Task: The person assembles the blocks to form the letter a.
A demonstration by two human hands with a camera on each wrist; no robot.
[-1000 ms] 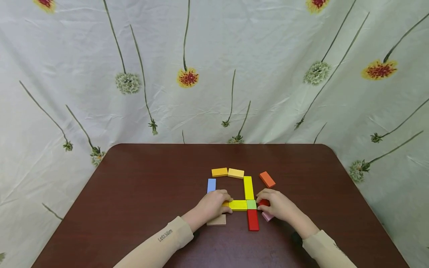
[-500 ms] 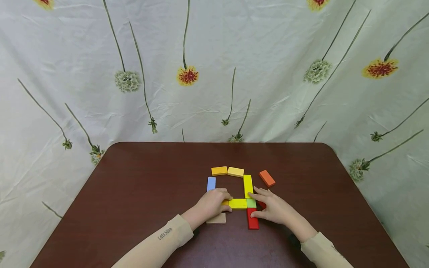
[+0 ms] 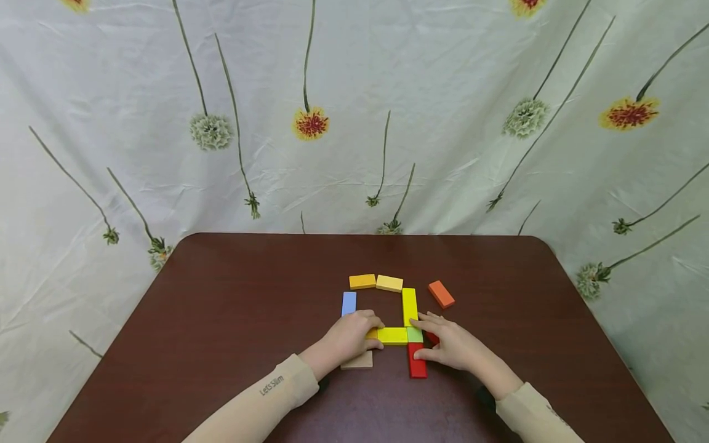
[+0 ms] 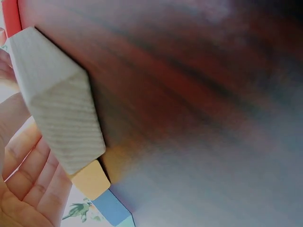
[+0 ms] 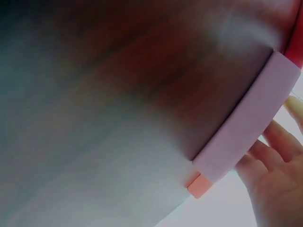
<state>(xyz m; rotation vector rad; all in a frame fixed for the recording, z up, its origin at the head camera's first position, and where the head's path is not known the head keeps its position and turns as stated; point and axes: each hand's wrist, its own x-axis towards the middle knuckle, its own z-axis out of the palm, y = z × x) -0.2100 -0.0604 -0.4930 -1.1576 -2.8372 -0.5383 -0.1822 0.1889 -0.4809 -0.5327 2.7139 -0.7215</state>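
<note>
In the head view my left hand (image 3: 350, 338) lies over the left part of a row of blocks, thumb and fingers on either side of an orange block (image 3: 372, 334). A yellow block (image 3: 392, 335) continues that row to a small green block (image 3: 414, 335). My right hand (image 3: 454, 344) spreads around the green block: its fingertips touch the upright yellow block (image 3: 409, 306), its thumb the red block (image 3: 418, 362). Another dark red block (image 3: 432, 338) shows partly under the right hand. The pink block (image 5: 248, 113) appears in the right wrist view, hidden in the head view.
A blue block (image 3: 349, 303), amber block (image 3: 362, 282) and pale yellow block (image 3: 389, 283) continue the outline. A beige block (image 3: 357, 360) lies below the left hand, and an orange-red block (image 3: 440, 294) lies apart at right. All rest on the brown table (image 3: 249, 307); a floral cloth (image 3: 354, 172) hangs behind.
My right hand has shifted left from the dark red and pink blocks and spread over the green block's area. It now covers the pink block. The left hand keeps its place.
</note>
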